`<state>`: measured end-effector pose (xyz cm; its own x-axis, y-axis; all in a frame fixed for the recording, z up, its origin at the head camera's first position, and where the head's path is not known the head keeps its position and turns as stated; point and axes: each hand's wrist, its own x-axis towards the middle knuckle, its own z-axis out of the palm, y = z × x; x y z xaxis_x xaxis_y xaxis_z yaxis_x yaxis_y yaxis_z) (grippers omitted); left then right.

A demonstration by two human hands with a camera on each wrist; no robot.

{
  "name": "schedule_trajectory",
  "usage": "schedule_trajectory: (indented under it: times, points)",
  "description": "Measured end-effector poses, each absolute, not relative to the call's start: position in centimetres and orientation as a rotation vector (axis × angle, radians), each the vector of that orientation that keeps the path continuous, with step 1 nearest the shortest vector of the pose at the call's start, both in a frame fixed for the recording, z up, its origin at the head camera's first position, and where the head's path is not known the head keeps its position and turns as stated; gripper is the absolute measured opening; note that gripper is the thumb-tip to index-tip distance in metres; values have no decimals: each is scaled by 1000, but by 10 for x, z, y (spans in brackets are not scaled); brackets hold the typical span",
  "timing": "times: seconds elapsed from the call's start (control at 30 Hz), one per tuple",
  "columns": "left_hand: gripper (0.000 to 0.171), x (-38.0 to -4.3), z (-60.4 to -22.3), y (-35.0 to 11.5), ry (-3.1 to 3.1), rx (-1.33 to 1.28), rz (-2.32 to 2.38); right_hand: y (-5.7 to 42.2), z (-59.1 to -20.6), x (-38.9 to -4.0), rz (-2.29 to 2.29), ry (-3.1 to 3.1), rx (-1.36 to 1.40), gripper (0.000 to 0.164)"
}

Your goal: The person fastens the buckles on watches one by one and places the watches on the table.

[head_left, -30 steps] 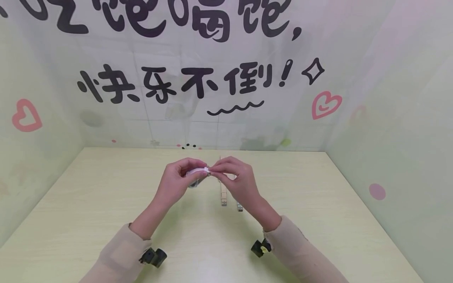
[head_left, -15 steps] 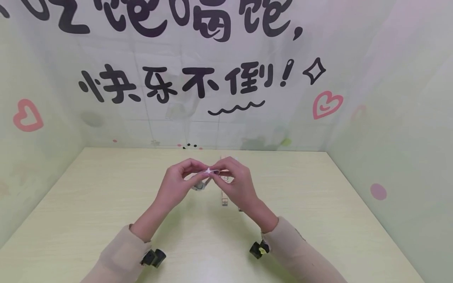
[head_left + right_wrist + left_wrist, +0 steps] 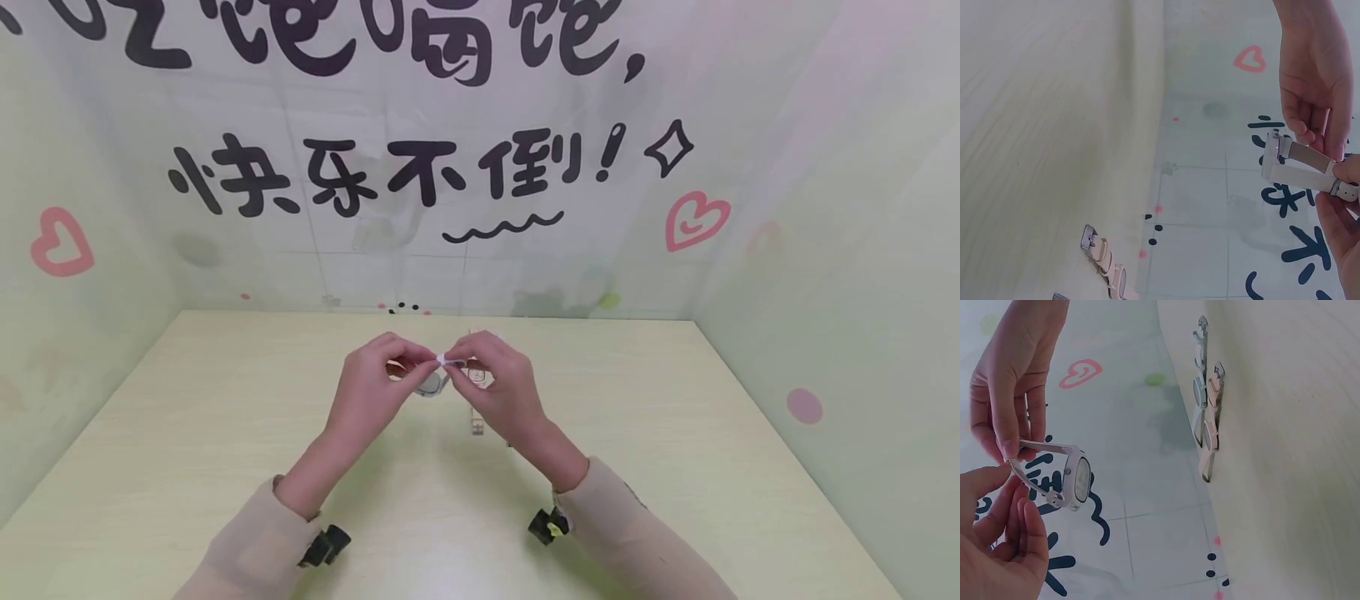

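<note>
A wristwatch with a white strap (image 3: 1079, 481) hangs in the air over the table, its strap bent into a loop and its round dial facing away from the hands. My left hand (image 3: 367, 387) pinches the strap between thumb and fingers. Opposite it, the thumb and fingers of my right hand (image 3: 501, 379) pinch the strap as well, and the fingertips of both meet there. In the right wrist view the strap's buckle end (image 3: 1337, 186) and punched holes show between the fingers. The fingers partly cover the overlap of the strap ends.
A pink-strapped watch (image 3: 1210, 434) and a pale blue-green watch (image 3: 1200, 390) lie side by side on the table (image 3: 225, 433). In the head view my right hand covers most of the blue-green one. A printed wall sheet (image 3: 337, 275) stands behind the table.
The watch has turned, so its dial shows below the fingertips, and a strap loop appears by the right fingers. My right hand has gone from the strap's tip to pinching beside the left.
</note>
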<state>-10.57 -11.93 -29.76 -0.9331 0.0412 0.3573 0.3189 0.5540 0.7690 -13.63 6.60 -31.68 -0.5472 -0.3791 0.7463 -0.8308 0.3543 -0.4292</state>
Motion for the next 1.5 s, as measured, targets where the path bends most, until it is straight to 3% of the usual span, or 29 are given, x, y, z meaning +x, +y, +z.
schedule_trajectory:
  times: [0.4,1.5]
  points:
    - [26,-117,-292,-133,-2677,-179,-1822,63,-316,-135,965,-2133,1147,20]
    - [22,-121,-296,-145,-2812,-193,-1639,62,-316,-135,1018,-2117,1125,17]
